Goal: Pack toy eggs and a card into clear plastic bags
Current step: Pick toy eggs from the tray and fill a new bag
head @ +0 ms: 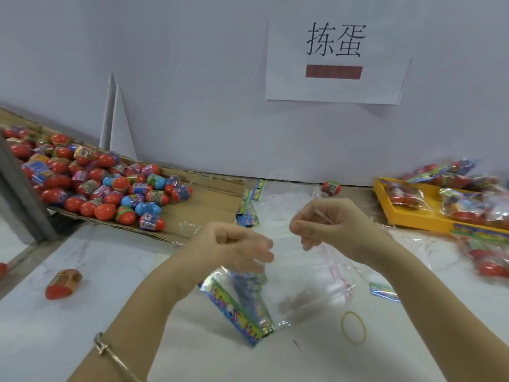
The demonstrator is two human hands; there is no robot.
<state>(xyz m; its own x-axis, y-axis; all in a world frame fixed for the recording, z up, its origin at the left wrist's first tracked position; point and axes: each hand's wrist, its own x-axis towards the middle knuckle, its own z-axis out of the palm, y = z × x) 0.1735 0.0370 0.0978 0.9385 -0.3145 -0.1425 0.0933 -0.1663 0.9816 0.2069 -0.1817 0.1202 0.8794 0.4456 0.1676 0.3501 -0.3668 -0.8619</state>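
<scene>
A clear plastic bag [308, 285] hangs open between my hands above the white table [82, 340]. My right hand [327, 224] pinches its upper edge. My left hand [237, 246] has curled fingers at the bag's other edge, blurred, and seems to grip it. A colourful card [237, 312] sits slanted inside the bag, its lower end near the table. Many red and blue toy eggs [91, 183] lie heaped on flattened cardboard at the left. One egg [62, 283] lies alone on the table at the left.
A yellow tray [407, 216] at the right holds filled bags. Spare cards [249, 205] and clear bags lie behind my hands, with one egg [331, 188] by the wall. A yellow rubber band [354, 328] and a loose card [382, 291] lie near the front right.
</scene>
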